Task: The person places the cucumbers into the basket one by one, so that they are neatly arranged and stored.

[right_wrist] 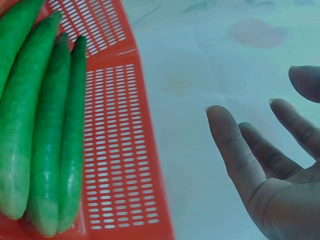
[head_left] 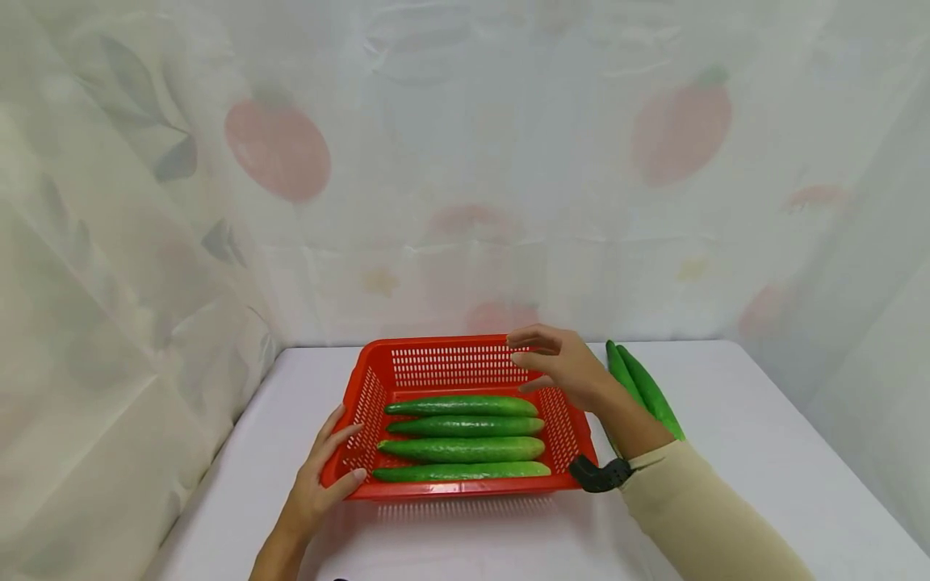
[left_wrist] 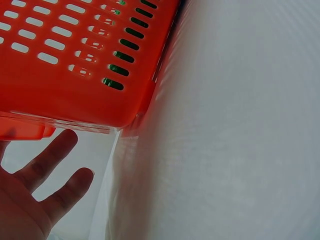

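A red plastic basket (head_left: 465, 486) with slotted walls holds several green cucumbers (head_left: 465, 448), lying side by side crosswise. At its left rim my left hand (head_left: 314, 484) rests with spread fingers, the thumb reaching over the near left corner. In the left wrist view, two fairly straight fingers (left_wrist: 70, 187) show beside the basket's outer wall (left_wrist: 75, 95). My right hand (head_left: 563, 367) hovers over the back right corner of the basket, fingers loosely bent and holding nothing. The right wrist view also shows these fingers (right_wrist: 232, 140) spread apart, away from the cucumbers (right_wrist: 47, 145).
To the right of the basket, further cucumbers (head_left: 650, 387) lie on the white table (head_left: 734, 452), partly hidden by my right forearm. A pale curtain with fruit prints (head_left: 465, 161) hangs behind the table and along its sides.
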`<state>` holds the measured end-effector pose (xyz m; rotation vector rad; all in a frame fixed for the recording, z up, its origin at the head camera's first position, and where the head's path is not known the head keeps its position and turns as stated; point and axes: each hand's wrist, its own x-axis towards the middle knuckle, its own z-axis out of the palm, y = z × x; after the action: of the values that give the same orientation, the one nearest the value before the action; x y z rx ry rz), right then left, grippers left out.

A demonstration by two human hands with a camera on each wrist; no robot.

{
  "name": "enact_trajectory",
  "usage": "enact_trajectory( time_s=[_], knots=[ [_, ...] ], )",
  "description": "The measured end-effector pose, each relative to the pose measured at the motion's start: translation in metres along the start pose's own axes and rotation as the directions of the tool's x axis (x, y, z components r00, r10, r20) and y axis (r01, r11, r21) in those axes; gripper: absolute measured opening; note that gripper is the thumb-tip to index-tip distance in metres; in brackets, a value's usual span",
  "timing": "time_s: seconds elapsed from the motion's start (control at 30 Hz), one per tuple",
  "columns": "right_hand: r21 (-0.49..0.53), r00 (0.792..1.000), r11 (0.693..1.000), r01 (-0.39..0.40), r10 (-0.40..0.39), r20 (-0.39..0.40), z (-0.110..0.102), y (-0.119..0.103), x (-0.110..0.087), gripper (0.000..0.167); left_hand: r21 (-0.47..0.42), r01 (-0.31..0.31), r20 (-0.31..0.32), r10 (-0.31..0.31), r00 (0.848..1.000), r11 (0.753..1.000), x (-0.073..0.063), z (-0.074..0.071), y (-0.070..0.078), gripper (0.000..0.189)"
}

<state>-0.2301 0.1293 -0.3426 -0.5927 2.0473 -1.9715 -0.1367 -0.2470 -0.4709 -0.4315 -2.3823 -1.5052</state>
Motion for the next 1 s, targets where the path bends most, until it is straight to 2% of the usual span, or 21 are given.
enact_trajectory(
  time_s=[0.23, 0.5, 1.0],
  knots=[
    [-0.058, 0.997, 0.996, 0.068, -0.07, -0.039, -0.006, -0.011, -0.02, 0.04, -0.042, -0.005, 0.005, 0.005, 1.0, 0.999, -0.001, -0.002, 0.003, 0.053],
    [-0.071, 0.983, 0.985, 0.154, -0.16, -0.086, -0.018, -0.018, -0.045, 0.039, -0.063, -0.004, 0.026, 0.006, 1.0, 0.998, -0.001, -0.003, -0.001, 0.053],
    [-0.247, 0.923, 0.931, 0.269, -0.323, -0.21, -0.034, -0.03, -0.09, 0.037, -0.048, 0.005, 0.006, -0.005, 1.0, 0.999, -0.001, 0.0, 0.001, 0.054]
  ],
)
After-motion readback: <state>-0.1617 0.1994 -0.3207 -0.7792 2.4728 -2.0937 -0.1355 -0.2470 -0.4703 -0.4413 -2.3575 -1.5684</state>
